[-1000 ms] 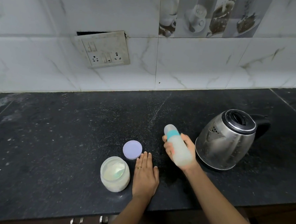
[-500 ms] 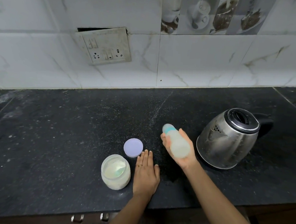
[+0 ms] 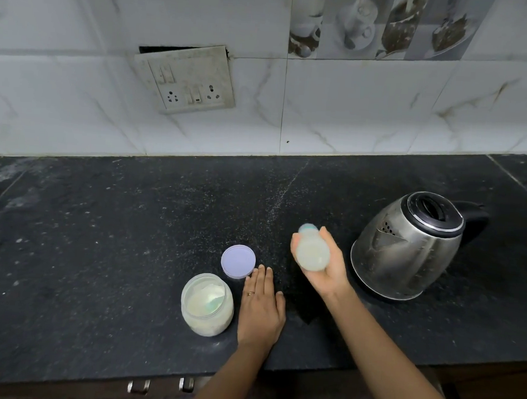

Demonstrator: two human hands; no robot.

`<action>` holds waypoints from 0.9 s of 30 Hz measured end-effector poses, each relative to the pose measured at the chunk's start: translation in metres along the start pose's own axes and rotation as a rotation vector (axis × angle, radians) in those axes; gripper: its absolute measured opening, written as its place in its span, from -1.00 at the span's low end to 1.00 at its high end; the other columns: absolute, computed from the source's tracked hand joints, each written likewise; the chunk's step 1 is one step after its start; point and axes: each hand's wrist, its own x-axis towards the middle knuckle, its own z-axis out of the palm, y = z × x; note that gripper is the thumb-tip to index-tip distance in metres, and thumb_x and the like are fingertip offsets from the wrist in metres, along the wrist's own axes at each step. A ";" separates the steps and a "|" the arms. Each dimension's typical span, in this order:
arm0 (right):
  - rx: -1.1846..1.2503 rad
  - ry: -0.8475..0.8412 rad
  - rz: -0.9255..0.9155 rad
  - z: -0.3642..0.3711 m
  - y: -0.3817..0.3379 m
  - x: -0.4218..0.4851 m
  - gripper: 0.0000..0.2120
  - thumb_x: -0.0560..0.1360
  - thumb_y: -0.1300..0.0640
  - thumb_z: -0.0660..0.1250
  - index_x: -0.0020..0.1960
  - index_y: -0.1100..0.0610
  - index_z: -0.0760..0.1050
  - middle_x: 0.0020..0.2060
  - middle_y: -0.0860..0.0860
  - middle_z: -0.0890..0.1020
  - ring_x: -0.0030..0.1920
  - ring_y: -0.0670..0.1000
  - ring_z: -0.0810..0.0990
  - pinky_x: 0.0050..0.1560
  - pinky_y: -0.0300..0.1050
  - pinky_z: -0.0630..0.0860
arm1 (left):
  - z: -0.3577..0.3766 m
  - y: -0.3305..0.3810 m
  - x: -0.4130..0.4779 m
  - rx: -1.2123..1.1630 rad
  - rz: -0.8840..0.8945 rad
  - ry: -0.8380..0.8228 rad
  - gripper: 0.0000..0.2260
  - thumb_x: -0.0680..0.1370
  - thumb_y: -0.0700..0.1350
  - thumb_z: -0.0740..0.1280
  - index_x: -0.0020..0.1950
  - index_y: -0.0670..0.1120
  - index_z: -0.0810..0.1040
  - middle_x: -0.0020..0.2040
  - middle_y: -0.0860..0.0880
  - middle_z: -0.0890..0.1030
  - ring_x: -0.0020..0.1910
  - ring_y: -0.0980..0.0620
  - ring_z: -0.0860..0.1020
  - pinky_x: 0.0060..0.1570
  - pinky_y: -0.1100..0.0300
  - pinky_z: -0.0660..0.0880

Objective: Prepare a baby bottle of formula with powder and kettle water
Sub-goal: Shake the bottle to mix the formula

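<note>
My right hand [image 3: 326, 265] grips a baby bottle [image 3: 311, 253] with a teal collar, held above the counter and blurred by motion; its base points toward me and milky liquid fills it. My left hand [image 3: 260, 307] rests flat on the black counter [image 3: 99, 235], fingers straight, a ring on one finger. Just left of it stands an open jar of formula powder [image 3: 207, 304] with a scoop inside. The jar's lilac lid [image 3: 238, 261] lies flat beyond my left fingertips. A steel kettle [image 3: 407, 248] with a black lid stands to the right of the bottle.
A tiled wall with a switch-and-socket plate [image 3: 186, 79] runs behind the counter. The counter's front edge runs below my wrists, with drawer handles [image 3: 161, 386] underneath. White powder specks are scattered over the counter.
The bottle in my right hand has tipped from slanting to the upper left to nearly end-on, base toward me, and is now blurred. My left hand has stayed flat on the counter.
</note>
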 end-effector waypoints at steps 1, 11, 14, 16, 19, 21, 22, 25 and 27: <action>0.011 -0.053 0.068 0.003 -0.002 -0.002 -0.45 0.28 0.17 0.55 0.16 0.34 0.44 -0.11 0.26 0.59 -0.24 0.12 0.63 -0.29 -0.05 0.62 | 0.000 0.000 0.000 -0.004 0.001 -0.002 -0.50 0.56 0.00 0.05 0.43 -0.22 0.37 0.42 -0.18 0.40 0.44 -0.09 0.32 0.45 0.11 -0.01; -0.014 -0.183 0.170 0.001 0.000 -0.006 -0.31 0.37 0.13 0.50 0.30 0.24 0.16 -0.03 0.27 0.57 -0.20 0.14 0.61 -0.19 -0.02 0.61 | 0.000 0.000 0.000 -0.013 -0.005 -0.002 -0.50 0.56 0.00 0.05 0.43 -0.22 0.37 0.42 -0.19 0.40 0.44 -0.10 0.31 0.45 0.10 -0.01; -0.186 -0.155 0.111 0.010 0.003 -0.008 -0.22 0.22 0.10 0.61 0.26 0.27 0.25 -0.10 0.21 0.61 -0.26 0.08 0.61 -0.27 -0.09 0.60 | 0.000 0.000 -0.001 -0.011 -0.006 0.000 -0.49 0.57 0.00 0.04 0.43 -0.22 0.37 0.42 -0.18 0.40 0.45 -0.09 0.31 0.45 0.10 0.00; -0.050 -0.082 0.042 0.004 -0.001 -0.001 -0.08 0.03 0.17 0.69 0.28 0.27 0.35 -0.08 0.22 0.60 -0.21 0.11 0.64 -0.25 -0.04 0.62 | -0.001 0.000 0.000 0.001 -0.004 0.006 -0.49 0.57 0.00 0.04 0.43 -0.22 0.37 0.42 -0.18 0.40 0.45 -0.09 0.31 0.45 0.10 -0.01; -0.099 -0.152 0.100 0.002 -0.003 -0.008 -0.23 0.28 0.14 0.56 0.33 0.22 0.21 -0.03 0.23 0.56 -0.25 0.09 0.59 -0.28 -0.06 0.60 | 0.000 0.001 -0.002 -0.016 -0.007 0.002 -0.49 0.57 0.02 0.03 0.45 -0.21 0.35 0.44 -0.17 0.38 0.46 -0.08 0.28 0.47 0.12 -0.02; -0.213 -0.212 0.077 0.006 -0.004 -0.015 -0.29 0.35 0.08 0.49 0.34 0.18 0.16 0.01 0.19 0.54 -0.26 0.05 0.56 -0.27 -0.11 0.57 | 0.000 0.000 -0.001 -0.017 -0.012 0.001 -0.49 0.57 0.02 0.03 0.45 -0.20 0.36 0.44 -0.17 0.38 0.46 -0.08 0.29 0.48 0.12 -0.01; -0.259 -0.236 0.063 0.013 -0.002 -0.015 -0.24 0.28 0.09 0.54 0.33 0.20 0.21 -0.01 0.19 0.56 -0.26 0.05 0.57 -0.28 -0.11 0.57 | -0.001 0.001 -0.001 -0.015 -0.010 -0.004 -0.49 0.56 0.01 0.04 0.43 -0.21 0.37 0.42 -0.18 0.40 0.45 -0.09 0.31 0.48 0.12 -0.01; 0.021 -0.148 0.129 0.009 -0.002 -0.010 -0.14 0.16 0.21 0.63 0.35 0.25 0.30 0.01 0.24 0.57 -0.18 0.12 0.63 -0.22 -0.01 0.62 | -0.002 0.001 -0.001 -0.010 -0.002 0.003 -0.50 0.55 -0.01 0.06 0.40 -0.24 0.41 0.39 -0.20 0.44 0.42 -0.10 0.36 0.45 0.12 -0.02; -0.018 -0.178 0.202 0.007 -0.002 -0.012 -0.31 0.37 0.16 0.49 0.35 0.24 0.19 0.05 0.26 0.53 -0.17 0.14 0.60 -0.18 -0.01 0.60 | -0.002 0.001 -0.001 -0.019 -0.006 0.011 -0.50 0.56 0.00 0.05 0.41 -0.23 0.40 0.40 -0.19 0.42 0.43 -0.10 0.34 0.45 0.12 -0.03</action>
